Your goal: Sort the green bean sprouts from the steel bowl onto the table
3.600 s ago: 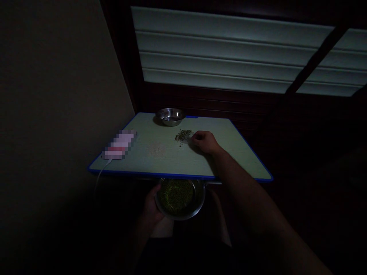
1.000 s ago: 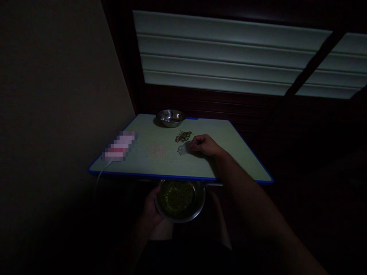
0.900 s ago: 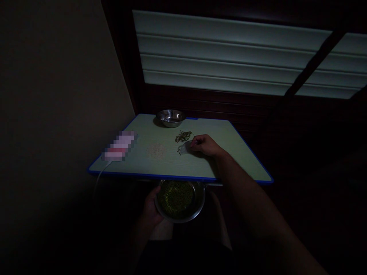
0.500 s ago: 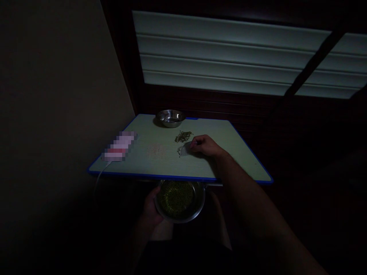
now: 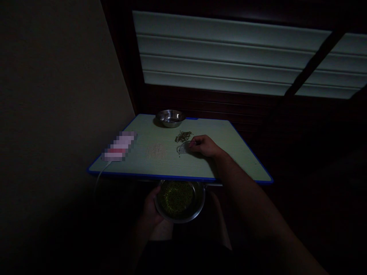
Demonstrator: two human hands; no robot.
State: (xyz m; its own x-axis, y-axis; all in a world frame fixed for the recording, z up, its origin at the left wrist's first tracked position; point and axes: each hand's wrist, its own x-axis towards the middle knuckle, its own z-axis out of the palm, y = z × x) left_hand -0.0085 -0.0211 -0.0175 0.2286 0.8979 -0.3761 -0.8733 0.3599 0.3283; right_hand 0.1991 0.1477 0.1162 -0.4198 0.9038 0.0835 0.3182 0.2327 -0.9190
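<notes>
My left hand (image 5: 152, 206) grips the left rim of a steel bowl (image 5: 197, 210) below the table's front edge. Inside that bowl lie many small green beans (image 5: 175, 196), probably mung beans by their look. Above the tabletop, my right hand (image 5: 203, 145) is closed on a thin, clear plastic piece (image 5: 183, 148), which rests against the surface; its exact kind is not plain. A few loose beans lie by its left edge. Just beyond it is a small pile of brownish-green beans (image 5: 183, 136).
The pale table (image 5: 229, 164) has a blue edge. At its back stands a second steel bowl (image 5: 171, 119). On the left lies a blurred-out pink and white thing (image 5: 119, 146) with a white cable (image 5: 99, 176). A pale, grainy patch (image 5: 156, 151) marks the middle. A wall (image 5: 71, 76) rises at left.
The clear plastic piece has tilted or shifted slightly left, towards the loose beans. My left hand and the bowl in it have stayed put.
</notes>
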